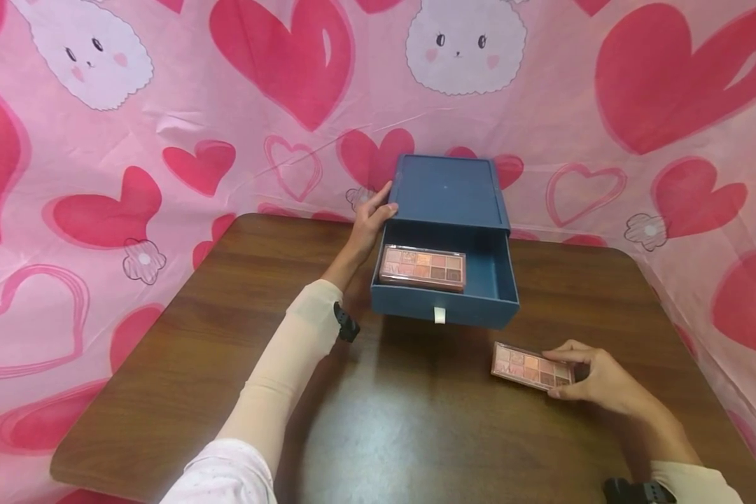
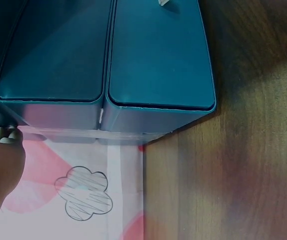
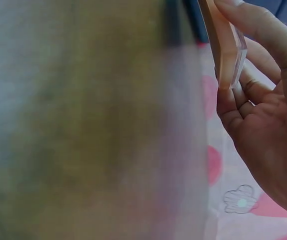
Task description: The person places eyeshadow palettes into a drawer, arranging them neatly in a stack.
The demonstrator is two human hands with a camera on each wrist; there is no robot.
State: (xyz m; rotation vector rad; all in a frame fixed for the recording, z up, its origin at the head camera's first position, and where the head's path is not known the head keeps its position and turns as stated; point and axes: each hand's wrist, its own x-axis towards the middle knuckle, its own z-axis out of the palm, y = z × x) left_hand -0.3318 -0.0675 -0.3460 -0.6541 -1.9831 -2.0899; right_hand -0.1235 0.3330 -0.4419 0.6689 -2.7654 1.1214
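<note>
My right hand point(image 1: 607, 381) pinches one end of an eyeshadow palette point(image 1: 521, 365), thumb and fingers on opposite long edges, over the right part of the table. In the right wrist view, the palette point(image 3: 226, 47) appears edge-on between the thumb and fingers. A blue drawer unit point(image 1: 447, 192) stands at the back, its top drawer point(image 1: 444, 308) pulled out. Another eyeshadow palette point(image 1: 423, 267) lies in that drawer's left side. My left hand point(image 1: 368, 224) rests against the unit's upper left side, fingers extended and thumb at its front edge; the left wrist view shows it only partly.
The brown wooden table point(image 1: 239, 315) reaches back to a pink heart-patterned cloth point(image 1: 277, 77) that hangs behind and at the sides. A white pull tab point(image 1: 439, 316) sticks out from the drawer front. Lower drawer fronts point(image 2: 158, 55) show in the left wrist view.
</note>
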